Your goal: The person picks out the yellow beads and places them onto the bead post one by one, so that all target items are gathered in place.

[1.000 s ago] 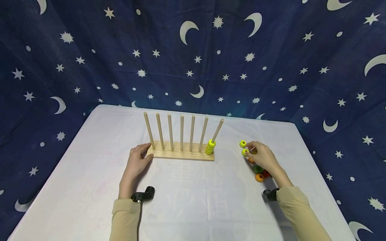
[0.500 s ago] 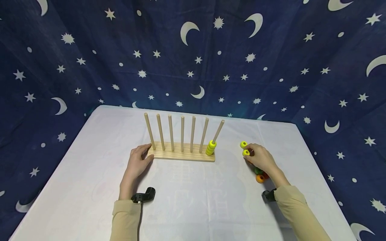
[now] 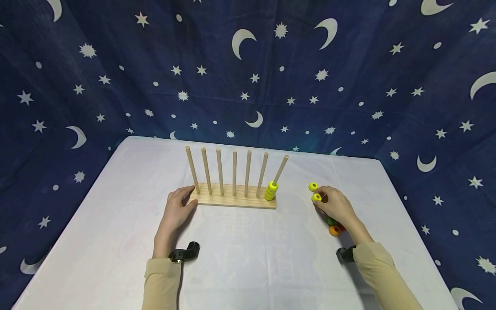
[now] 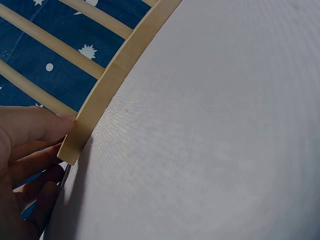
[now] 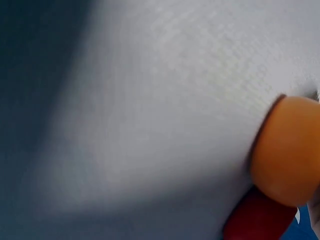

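A wooden peg rack [image 3: 234, 199] stands on the white-covered table, with several upright rods along its base. Yellow beads [image 3: 271, 192] are stacked on its rightmost rod. My left hand [image 3: 177, 208] grips the left end of the base; the left wrist view has the thumb on the front edge and fingers behind. To the right, my right hand [image 3: 336, 206] pinches a loose yellow bead [image 3: 316, 197] between thumb and fingertips. Another yellow bead [image 3: 313, 186] lies just beyond the fingertips.
Below the right hand lie an orange bead [image 3: 334, 230], a green bead [image 3: 332, 221] and a red bead [image 5: 260, 215], partly covered by the hand. A dark blue cloth [image 3: 217, 77] with moons and stars hangs behind the table.
My right hand has shifted slightly left, and its thumb and fingers have come together on the yellow bead. It now covers more of the loose beads. The left hand keeps its grip.
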`<state>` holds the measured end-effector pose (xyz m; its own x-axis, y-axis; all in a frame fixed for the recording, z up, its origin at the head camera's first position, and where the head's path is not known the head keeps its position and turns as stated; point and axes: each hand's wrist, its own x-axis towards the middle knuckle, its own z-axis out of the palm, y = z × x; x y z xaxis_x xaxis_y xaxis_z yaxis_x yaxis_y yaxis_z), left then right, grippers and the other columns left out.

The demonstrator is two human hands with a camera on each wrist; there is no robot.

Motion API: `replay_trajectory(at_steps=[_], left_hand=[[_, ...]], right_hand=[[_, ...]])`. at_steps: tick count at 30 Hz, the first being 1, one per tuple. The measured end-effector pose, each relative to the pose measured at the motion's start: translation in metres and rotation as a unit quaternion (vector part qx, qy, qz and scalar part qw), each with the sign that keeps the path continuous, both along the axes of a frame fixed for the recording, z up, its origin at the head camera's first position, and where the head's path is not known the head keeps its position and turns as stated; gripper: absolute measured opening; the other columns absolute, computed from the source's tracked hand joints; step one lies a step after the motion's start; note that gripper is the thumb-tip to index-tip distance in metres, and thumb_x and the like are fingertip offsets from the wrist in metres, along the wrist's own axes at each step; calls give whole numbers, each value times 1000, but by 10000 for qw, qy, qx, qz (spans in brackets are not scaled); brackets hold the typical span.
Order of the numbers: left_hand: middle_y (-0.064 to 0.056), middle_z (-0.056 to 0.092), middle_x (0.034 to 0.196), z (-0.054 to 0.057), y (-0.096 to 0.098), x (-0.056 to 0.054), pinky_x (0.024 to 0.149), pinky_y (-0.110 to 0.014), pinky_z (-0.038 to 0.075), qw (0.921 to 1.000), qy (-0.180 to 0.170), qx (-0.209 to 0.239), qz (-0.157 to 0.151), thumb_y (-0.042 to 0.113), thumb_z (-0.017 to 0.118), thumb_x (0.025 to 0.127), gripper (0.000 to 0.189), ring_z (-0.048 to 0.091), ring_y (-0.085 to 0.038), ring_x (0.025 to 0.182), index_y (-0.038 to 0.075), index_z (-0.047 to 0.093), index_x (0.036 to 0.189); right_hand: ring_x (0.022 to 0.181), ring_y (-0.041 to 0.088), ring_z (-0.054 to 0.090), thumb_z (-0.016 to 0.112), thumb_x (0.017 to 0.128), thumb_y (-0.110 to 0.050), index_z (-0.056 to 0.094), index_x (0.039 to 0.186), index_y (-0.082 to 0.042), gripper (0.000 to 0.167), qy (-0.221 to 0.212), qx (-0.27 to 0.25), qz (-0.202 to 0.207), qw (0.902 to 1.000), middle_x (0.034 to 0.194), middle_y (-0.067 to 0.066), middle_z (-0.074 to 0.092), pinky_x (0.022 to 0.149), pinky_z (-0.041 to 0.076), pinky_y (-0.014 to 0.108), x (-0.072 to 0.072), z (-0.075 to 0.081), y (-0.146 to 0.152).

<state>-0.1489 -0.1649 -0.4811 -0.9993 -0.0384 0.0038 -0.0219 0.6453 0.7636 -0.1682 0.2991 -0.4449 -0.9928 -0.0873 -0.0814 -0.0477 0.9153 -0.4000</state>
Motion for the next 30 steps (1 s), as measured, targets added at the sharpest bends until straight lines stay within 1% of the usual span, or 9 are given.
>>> replay_trajectory(at_steps=[8, 13, 18, 24, 30], left_hand=[[-19, 47, 143, 0, 0, -1, 112, -54, 29, 9999, -150, 9, -26, 15, 61, 92, 51, 34, -35, 135, 4, 48, 140], [-20, 48, 142, -1, 0, 0, 111, -55, 29, 10000, -42, 1, -22, 16, 61, 91, 51, 34, -37, 134, 3, 49, 139], [-21, 48, 142, -1, -1, 0, 111, -56, 29, 10000, 10, -10, -34, 15, 61, 91, 51, 35, -38, 133, 2, 49, 139], [-21, 48, 142, 0, -1, -1, 111, -55, 28, 10000, 20, 2, -81, 15, 61, 91, 51, 35, -38, 133, 2, 49, 138], [-21, 48, 142, 0, -1, -1, 111, -54, 28, 9999, 18, 21, -109, 15, 62, 91, 51, 35, -38, 133, 1, 49, 138]], right_hand=[[89, 26, 64, 67, 87, -20, 63, 118, -4, 35, 339, -197, -34, 9992, 102, 13, 67, 76, 51, 45, 5, 3, -2], [93, 29, 65, 66, 87, -18, 62, 121, -4, 36, 570, -363, -19, 9977, 111, 15, 66, 78, 52, 47, 8, 7, -8], [95, 31, 63, 67, 87, -18, 62, 121, -5, 37, 835, -505, -46, 9952, 109, 15, 66, 80, 51, 48, 10, 12, -16], [96, 30, 62, 67, 87, -16, 63, 119, -7, 34, 1137, -645, -64, 9914, 109, 14, 65, 81, 51, 46, 11, 20, -26], [94, 27, 61, 66, 86, -15, 63, 118, -6, 33, 1521, -821, -60, 9849, 109, 13, 65, 77, 49, 39, 14, 28, -35]])
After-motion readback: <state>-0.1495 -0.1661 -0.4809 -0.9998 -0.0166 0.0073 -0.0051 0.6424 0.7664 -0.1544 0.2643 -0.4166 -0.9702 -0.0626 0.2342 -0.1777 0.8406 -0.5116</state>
